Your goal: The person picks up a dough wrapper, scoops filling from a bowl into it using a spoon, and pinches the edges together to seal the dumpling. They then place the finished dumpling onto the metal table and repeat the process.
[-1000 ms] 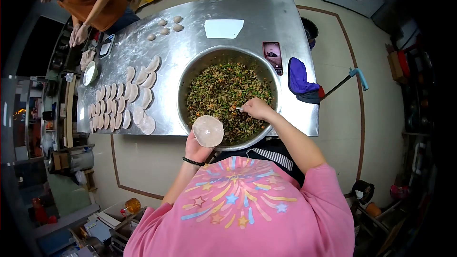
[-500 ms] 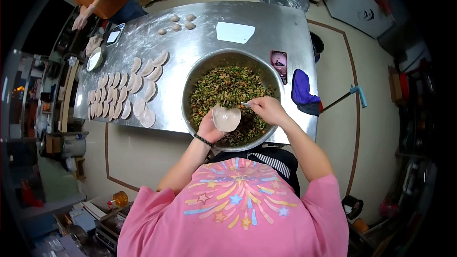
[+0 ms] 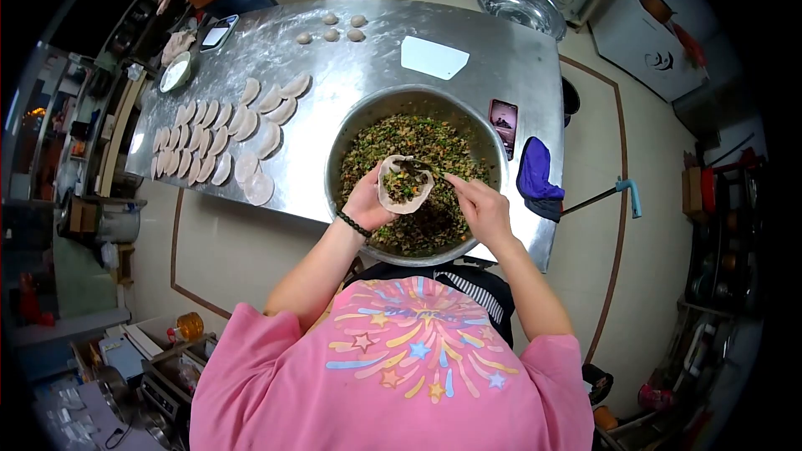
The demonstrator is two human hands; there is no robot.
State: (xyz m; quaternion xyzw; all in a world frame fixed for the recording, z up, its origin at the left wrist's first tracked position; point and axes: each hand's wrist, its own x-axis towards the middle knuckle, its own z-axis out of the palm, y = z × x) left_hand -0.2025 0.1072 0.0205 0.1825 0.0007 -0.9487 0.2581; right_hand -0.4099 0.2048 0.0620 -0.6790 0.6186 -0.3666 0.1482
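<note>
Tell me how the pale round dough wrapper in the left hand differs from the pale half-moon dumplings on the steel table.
The pale round dough wrapper is open, with chopped green-and-orange filling showing; the pale half-moon dumplings are folded over, with no filling visible.
The wrapper is held in the left hand; the dumplings lie in rows on the steel table.
Both are pale dough.

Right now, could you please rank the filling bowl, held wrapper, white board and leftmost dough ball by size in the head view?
1. Filling bowl
2. Held wrapper and white board: too alike to rank
3. Leftmost dough ball
</note>
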